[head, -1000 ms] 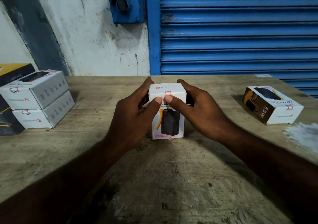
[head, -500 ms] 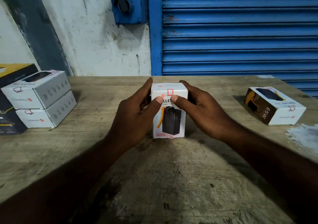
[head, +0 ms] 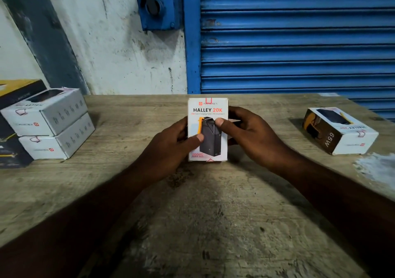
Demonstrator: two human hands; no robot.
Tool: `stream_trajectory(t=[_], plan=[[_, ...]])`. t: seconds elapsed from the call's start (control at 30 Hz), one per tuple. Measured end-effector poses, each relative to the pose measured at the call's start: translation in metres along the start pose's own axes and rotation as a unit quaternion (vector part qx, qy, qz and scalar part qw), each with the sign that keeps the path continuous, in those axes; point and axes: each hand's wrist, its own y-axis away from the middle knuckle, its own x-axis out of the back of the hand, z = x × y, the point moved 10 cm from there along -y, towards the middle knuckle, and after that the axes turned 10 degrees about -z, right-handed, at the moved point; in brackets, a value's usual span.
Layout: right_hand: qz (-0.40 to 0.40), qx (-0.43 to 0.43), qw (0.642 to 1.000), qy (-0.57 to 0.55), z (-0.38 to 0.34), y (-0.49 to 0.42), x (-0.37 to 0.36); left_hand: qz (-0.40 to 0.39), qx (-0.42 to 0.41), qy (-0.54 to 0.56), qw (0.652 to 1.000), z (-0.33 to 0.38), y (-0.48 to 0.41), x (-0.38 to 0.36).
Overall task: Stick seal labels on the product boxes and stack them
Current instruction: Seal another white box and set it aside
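Observation:
A white power-bank product box (head: pixel 208 111) stands upright at the middle of the wooden table, its printed front facing me. A red-outlined seal label (head: pixel 207 100) shows at its top edge. My left hand (head: pixel 171 147) grips the box's left side with the thumb on the front. My right hand (head: pixel 248 134) grips the right side, thumb on the front higher up. Two white boxes (head: pixel 49 123) lie stacked at the left. One more box (head: pixel 339 131) lies alone at the right.
Dark and yellow cartons (head: pixel 12 128) stand behind the left stack at the table's left edge. A white wall and a blue roller shutter (head: pixel 297 38) close off the table's far edge. A pale patch (head: pixel 380 166) marks the table at the right.
The box's top has tipped toward me, so its front now faces me fully instead of its top face. Both thumbs have slid down from the top edge onto the front.

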Motion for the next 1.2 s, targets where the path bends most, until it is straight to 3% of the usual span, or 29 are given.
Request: stream_trajectory(t=[0.23,0.5,0.6,0.8,1.2], plan=[[0.036,-0.006,0.999,0.023,0.003,-0.002,0.006,0.037,0.033,0.124,0.991,-0.009,0.001,0.007],[-0.032,0.039,0.999,0.011,-0.005,0.003,-0.01,0.105,0.064,0.19,0.974,-0.014,0.006,0.02],[-0.06,0.064,0.995,0.056,-0.011,0.006,-0.017,0.119,0.067,0.197,0.971,-0.013,0.008,0.024],[-0.048,0.086,0.984,0.15,-0.014,0.008,-0.018,0.111,0.086,0.188,0.972,-0.016,0.01,0.023],[-0.006,0.066,0.994,0.082,-0.004,0.003,-0.005,0.015,0.061,0.173,0.983,-0.011,0.003,0.006]])
